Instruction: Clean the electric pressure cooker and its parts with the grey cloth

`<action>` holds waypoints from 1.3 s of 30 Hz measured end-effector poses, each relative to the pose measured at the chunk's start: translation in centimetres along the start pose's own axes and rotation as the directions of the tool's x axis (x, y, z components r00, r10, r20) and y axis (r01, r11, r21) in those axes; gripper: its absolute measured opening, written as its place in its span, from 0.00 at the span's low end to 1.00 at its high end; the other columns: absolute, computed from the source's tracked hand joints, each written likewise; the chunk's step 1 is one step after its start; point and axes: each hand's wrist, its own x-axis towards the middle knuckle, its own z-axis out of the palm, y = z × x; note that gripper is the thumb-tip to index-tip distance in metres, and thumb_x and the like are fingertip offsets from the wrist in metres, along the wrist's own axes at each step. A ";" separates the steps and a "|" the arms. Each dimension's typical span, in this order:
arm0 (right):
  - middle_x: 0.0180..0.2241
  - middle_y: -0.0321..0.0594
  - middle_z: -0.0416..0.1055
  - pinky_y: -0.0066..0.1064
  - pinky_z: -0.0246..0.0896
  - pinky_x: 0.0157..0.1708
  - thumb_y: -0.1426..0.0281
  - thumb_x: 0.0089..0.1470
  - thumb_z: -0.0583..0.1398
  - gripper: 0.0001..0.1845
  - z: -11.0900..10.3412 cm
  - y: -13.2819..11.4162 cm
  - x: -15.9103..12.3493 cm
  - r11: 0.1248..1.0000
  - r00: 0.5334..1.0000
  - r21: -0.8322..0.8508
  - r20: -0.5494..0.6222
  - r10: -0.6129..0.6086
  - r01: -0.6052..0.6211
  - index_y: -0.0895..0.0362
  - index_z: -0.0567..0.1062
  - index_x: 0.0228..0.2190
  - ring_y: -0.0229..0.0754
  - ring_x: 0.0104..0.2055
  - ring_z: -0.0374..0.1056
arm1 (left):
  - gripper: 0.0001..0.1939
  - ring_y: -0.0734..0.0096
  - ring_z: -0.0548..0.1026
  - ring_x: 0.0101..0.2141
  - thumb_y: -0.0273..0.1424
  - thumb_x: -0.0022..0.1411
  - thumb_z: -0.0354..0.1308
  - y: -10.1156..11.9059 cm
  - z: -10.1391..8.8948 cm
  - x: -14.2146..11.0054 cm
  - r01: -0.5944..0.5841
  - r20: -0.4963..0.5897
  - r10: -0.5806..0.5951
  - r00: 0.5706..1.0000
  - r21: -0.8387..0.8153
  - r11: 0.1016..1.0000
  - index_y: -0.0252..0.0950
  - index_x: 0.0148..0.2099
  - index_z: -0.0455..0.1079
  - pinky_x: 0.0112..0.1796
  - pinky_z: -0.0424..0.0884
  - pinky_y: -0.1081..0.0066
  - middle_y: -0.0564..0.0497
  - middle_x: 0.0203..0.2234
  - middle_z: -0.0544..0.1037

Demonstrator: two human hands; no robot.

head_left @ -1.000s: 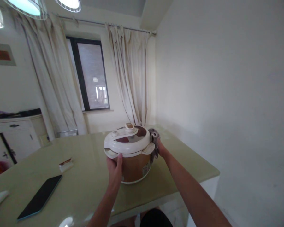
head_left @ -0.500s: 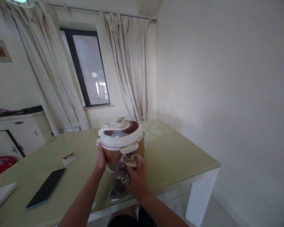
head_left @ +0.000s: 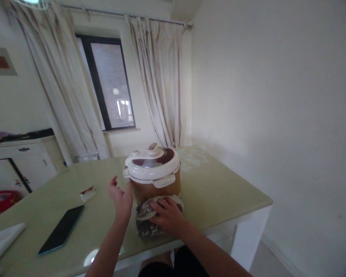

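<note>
An electric pressure cooker (head_left: 157,186) with a white lid and a brown-gold body stands on the table in front of me. My left hand (head_left: 121,198) is just left of its body, fingers apart, with nothing in it. Under my right hand (head_left: 168,215) is a patterned grey-brown and cream cloth (head_left: 148,229), bunched low against the front of the cooker. The right fingers curl over the cloth and hold it there. The cloth hides the lower front of the cooker.
The cooker stands on a pale green table (head_left: 219,192). Left of my arms lie a dark tablet-like slab (head_left: 62,231), a small white packet (head_left: 88,194) and a white flat object (head_left: 4,242). A wall (head_left: 276,115) rises along the right side.
My left hand has come off the cooker's side and opened. The right hand has pushed the cloth, crumpled before, into a wider spread at the cooker's lower front. The view has shifted slightly.
</note>
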 end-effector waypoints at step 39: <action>0.50 0.45 0.69 0.47 0.64 0.59 0.60 0.43 0.74 0.23 -15.2 7.4 4.9 0.870 0.925 0.352 -0.026 0.378 -0.346 0.55 0.82 0.40 0.53 0.55 0.66 | 0.21 0.53 0.70 0.62 0.38 0.75 0.46 3.7 4.2 1.3 -0.443 0.039 0.443 0.896 -0.010 0.897 0.37 0.59 0.74 0.70 0.49 0.49 0.40 0.55 0.78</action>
